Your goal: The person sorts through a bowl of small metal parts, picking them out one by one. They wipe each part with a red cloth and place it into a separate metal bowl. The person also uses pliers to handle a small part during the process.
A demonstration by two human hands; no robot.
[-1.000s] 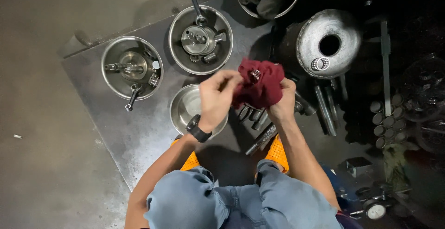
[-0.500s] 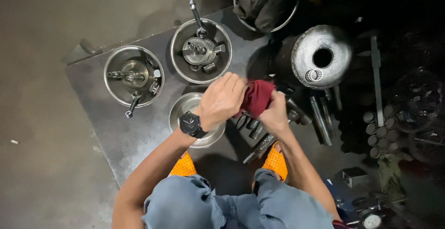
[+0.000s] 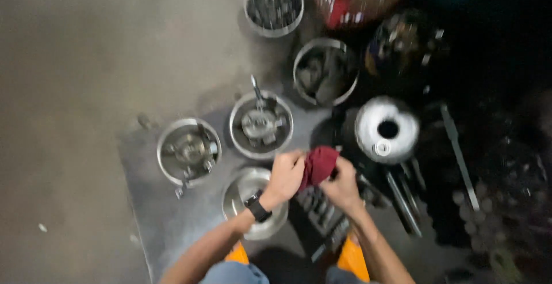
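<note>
Both hands meet over the near part of the grey metal sheet (image 3: 155, 203) that lies on the floor. The left hand (image 3: 286, 176) and the right hand (image 3: 343, 187) are closed around a dark red cloth (image 3: 318, 165), which is bunched between them. The fingers press into it from both sides, so the grip is narrow and firm. Whether a small part is wrapped inside the cloth, I cannot tell, because the picture is blurred.

Just under the left wrist stands an empty shiny bowl (image 3: 250, 200), near the front edge of the sheet. Further back on the sheet are two round metal pans with parts inside, one at the left (image 3: 189, 151) and one in the middle (image 3: 261, 124). At the right edge, beside the hands, stands a silver round housing with a dark hole (image 3: 386, 130).

I judge that the step in hand is rubbing or wiping with the cloth. The next move probably needs a steady hold with one hand while the other turns the cloth.
</note>
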